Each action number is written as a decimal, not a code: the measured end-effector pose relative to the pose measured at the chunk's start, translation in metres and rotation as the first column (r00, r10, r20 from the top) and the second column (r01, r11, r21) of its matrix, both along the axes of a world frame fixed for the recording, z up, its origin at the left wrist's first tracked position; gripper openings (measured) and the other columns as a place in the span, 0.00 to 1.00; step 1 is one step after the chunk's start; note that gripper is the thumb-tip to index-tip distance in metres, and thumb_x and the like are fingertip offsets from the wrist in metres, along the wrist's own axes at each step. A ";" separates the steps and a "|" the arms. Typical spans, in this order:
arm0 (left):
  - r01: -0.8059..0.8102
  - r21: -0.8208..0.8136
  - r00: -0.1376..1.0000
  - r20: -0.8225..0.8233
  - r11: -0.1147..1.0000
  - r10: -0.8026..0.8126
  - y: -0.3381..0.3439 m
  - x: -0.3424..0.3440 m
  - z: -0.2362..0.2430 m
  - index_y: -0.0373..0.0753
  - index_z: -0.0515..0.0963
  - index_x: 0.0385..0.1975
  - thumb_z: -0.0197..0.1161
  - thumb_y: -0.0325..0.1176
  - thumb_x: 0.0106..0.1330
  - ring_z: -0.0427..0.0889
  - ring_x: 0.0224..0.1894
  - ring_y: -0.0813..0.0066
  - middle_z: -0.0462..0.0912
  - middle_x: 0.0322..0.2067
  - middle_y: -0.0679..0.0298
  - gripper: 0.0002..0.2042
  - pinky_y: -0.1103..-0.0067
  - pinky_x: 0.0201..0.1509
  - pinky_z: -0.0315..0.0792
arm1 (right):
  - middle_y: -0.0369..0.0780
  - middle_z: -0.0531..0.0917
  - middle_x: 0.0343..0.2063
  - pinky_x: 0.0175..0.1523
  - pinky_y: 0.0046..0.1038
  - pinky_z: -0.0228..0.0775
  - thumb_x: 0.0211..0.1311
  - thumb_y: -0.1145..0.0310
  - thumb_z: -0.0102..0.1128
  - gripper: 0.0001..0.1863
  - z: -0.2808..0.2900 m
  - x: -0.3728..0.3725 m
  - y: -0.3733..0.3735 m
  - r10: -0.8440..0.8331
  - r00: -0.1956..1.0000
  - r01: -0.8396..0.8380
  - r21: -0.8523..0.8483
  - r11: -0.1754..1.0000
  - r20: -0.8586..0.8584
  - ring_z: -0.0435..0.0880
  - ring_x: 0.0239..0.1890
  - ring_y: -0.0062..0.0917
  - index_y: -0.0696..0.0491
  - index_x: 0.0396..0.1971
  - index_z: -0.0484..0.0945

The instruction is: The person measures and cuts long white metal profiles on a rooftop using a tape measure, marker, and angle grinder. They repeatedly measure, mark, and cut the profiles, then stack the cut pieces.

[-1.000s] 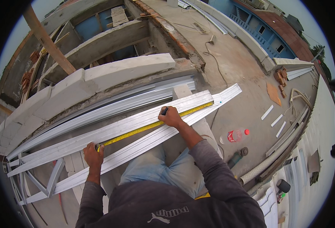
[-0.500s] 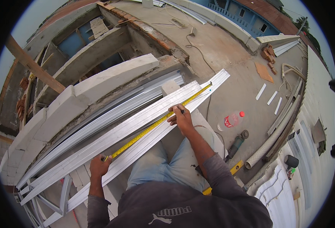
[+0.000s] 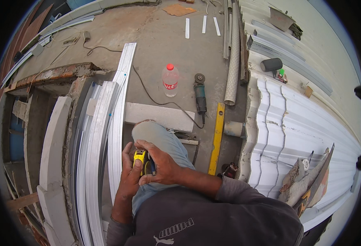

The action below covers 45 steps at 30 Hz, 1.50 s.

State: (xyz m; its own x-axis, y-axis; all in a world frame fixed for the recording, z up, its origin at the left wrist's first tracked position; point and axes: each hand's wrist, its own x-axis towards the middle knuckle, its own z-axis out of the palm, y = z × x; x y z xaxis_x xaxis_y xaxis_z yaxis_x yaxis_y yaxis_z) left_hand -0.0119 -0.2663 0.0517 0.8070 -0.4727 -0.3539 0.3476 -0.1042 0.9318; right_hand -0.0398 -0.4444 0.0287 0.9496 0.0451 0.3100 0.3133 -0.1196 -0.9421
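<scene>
In front of my lap I hold a yellow and black tape measure (image 3: 139,155), its blade drawn in. My left hand (image 3: 127,176) is closed on it, thumb along the case. My right hand (image 3: 161,165) curls round its other side, fingers over the top. A dark, curved part shows between the case and my right palm; what it is I cannot tell. Left of my knees lie long silver metal channels (image 3: 97,135), one of them (image 3: 117,119) set slightly apart, with small blue marks near their far ends.
Ahead stand a clear bottle (image 3: 170,82) with a red cap and an angle grinder (image 3: 200,96) with its cord. A yellow spirit level (image 3: 217,139) lies to my right, beside corrugated white sheets (image 3: 311,135). Pale blocks (image 3: 55,156) edge an opening at left.
The blade stretched along the channels is now back in its case. My hands have come together before my lap, and my view has swung to the right.
</scene>
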 end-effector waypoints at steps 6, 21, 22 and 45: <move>0.064 -0.252 0.878 -0.446 0.966 -0.174 -0.059 -0.005 0.001 0.37 0.34 0.83 0.52 0.64 0.79 0.64 0.77 0.45 0.50 0.79 0.41 0.49 0.52 0.75 0.64 | 0.53 0.80 0.58 0.64 0.43 0.75 0.56 0.48 0.81 0.44 -0.051 -0.047 -0.075 -0.335 0.915 0.291 -0.205 0.934 -0.225 0.82 0.60 0.47 0.59 0.65 0.72; -0.488 0.775 0.869 0.474 0.401 0.141 0.174 -0.047 -0.039 0.30 0.76 0.62 0.74 0.34 0.66 0.84 0.60 0.50 0.82 0.58 0.44 0.26 0.61 0.62 0.78 | 0.54 0.88 0.47 0.61 0.45 0.79 0.58 0.64 0.69 0.21 -0.248 0.019 -0.267 -0.810 0.348 0.074 -0.847 0.526 -0.472 0.88 0.55 0.49 0.62 0.47 0.81; -0.508 0.792 0.859 0.493 0.338 0.138 0.187 -0.053 -0.044 0.31 0.76 0.63 0.73 0.34 0.67 0.83 0.60 0.50 0.82 0.58 0.45 0.26 0.60 0.63 0.77 | 0.56 0.87 0.50 0.63 0.45 0.78 0.58 0.59 0.71 0.26 -0.260 0.055 -0.284 -0.843 0.354 0.210 -0.844 0.493 -0.404 0.87 0.56 0.50 0.63 0.50 0.80; -0.326 0.217 0.802 0.579 0.920 0.148 -0.004 0.025 -0.008 0.32 0.82 0.55 0.72 0.40 0.70 0.88 0.52 0.55 0.87 0.50 0.49 0.21 0.66 0.60 0.80 | 0.43 0.82 0.46 0.49 0.39 0.86 0.66 0.68 0.70 0.27 -0.049 0.123 -0.222 -0.543 0.702 0.710 0.398 0.580 -0.461 0.86 0.45 0.33 0.57 0.61 0.71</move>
State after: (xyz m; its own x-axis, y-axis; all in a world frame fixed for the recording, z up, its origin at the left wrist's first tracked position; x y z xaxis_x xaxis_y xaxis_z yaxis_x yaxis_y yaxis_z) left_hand 0.0128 -0.2699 0.0434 0.9785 -0.1872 0.0864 -0.1536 -0.3825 0.9111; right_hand 0.0832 -0.6664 -0.0205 0.7148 -0.6773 -0.1741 0.0865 0.3327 -0.9390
